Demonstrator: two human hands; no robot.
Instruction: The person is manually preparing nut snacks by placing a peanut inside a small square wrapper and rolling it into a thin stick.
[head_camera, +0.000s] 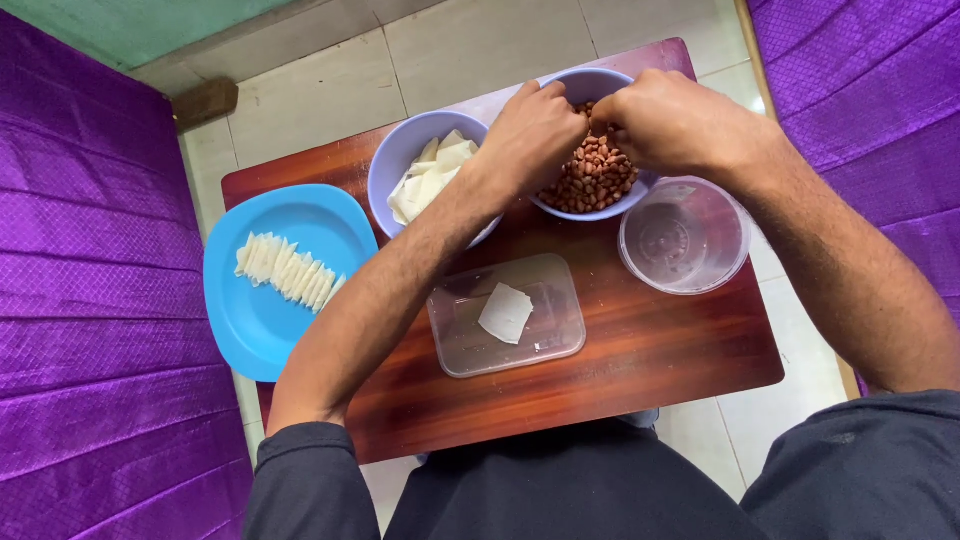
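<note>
Both my hands meet over a lilac bowl (590, 84) full of brown peanuts (592, 180) at the back of a small wooden table (650, 350). My left hand (535, 130) has its fingers pinched together above the nuts. My right hand (665, 120) is curled the same way, fingertips against the left ones; what they pinch is hidden. Left of it, a second lilac bowl (400, 155) holds pale square wrappers (430, 175). In front, a clear rectangular lid (460, 350) carries one flat wrapper (505, 312).
A blue plate (250, 320) at the table's left edge bears a row of folded pale pieces (285, 268). An empty clear round tub (685, 235) stands at the right. Purple quilted fabric (90, 280) flanks both sides over a tiled floor. A wooden block (205, 100) lies beyond.
</note>
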